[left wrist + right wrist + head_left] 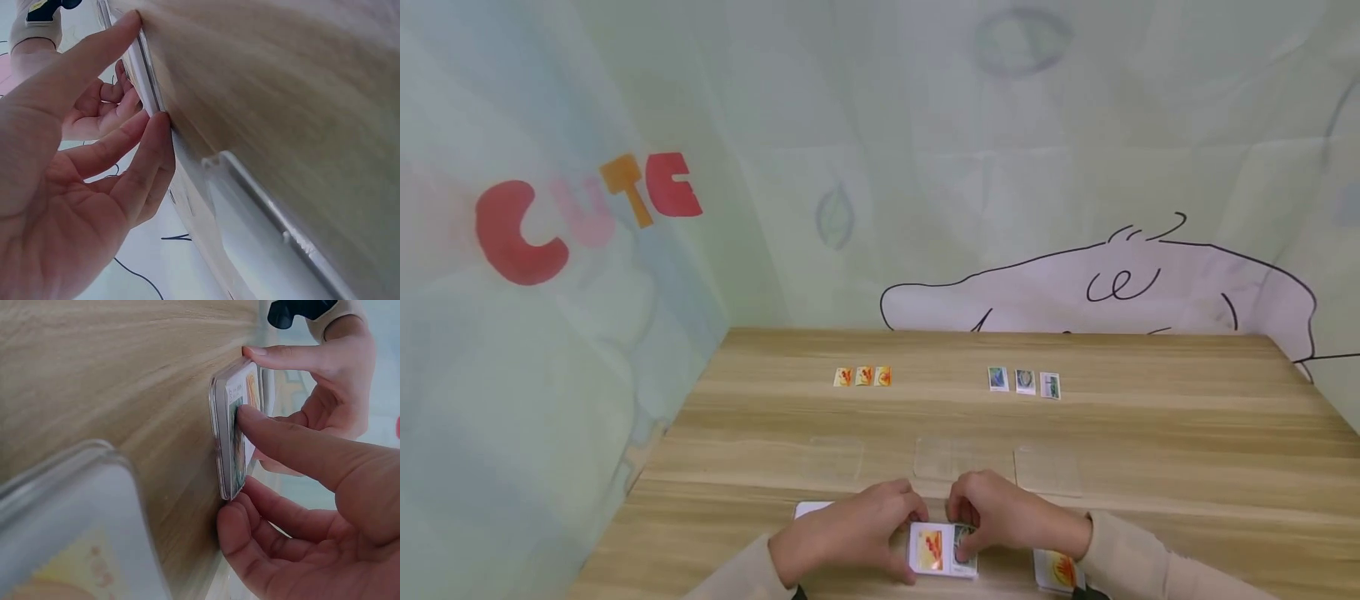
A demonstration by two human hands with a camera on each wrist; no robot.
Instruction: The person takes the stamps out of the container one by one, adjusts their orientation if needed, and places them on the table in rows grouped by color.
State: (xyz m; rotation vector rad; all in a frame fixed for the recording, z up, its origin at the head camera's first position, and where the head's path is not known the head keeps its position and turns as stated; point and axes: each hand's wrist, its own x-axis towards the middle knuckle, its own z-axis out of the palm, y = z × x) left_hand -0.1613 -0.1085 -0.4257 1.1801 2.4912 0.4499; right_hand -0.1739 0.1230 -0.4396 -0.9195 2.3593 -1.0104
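A flat clear plastic case lies on the table in front of me. On its white face an orange picture card sits at the left, beside a green picture card. My left hand grips the case's left side, thumb at the near edge and fingers at the far edge. With its thumb on the green card's face and its curled fingers at the far edge, my right hand pinches that card. In the right wrist view the thumb covers part of the green picture.
Three orange cards and three blue-green cards lie in rows farther back. Between them and my hands are three clear plates. Another case sits under my right forearm, and one more shows behind my left wrist.
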